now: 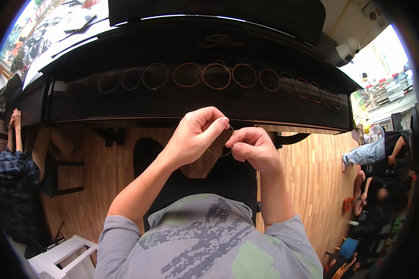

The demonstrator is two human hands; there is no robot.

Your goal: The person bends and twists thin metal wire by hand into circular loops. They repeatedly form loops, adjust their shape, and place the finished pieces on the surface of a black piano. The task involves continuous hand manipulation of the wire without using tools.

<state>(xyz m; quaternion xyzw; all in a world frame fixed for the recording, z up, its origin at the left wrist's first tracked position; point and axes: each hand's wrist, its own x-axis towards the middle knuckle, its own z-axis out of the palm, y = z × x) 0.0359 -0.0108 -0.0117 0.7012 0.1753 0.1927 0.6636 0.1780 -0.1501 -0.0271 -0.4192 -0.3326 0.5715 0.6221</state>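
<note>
Between my hands, in front of a black piano, is a thin wire string (221, 155) bent into a loop. My left hand (195, 135) pinches it between thumb and forefinger. My right hand (256, 149) is closed on the other side of the loop, thumb against curled fingers. Beyond them, a row of coiled strings lies along the piano's dark glossy surface (125, 104). Those on the left, such as one silvery coil (155, 88), look thin and pale. From the middle rightward they are copper-coloured, like the large coil (216, 88), and get smaller toward the right end.
The piano's front edge (195, 122) runs across just past my hands. At far left a person in a plaid shirt (14, 165) holds both hands up. Several people sit at far right, near a small orange guitar-like instrument (348, 203). A white frame (65, 255) stands lower left.
</note>
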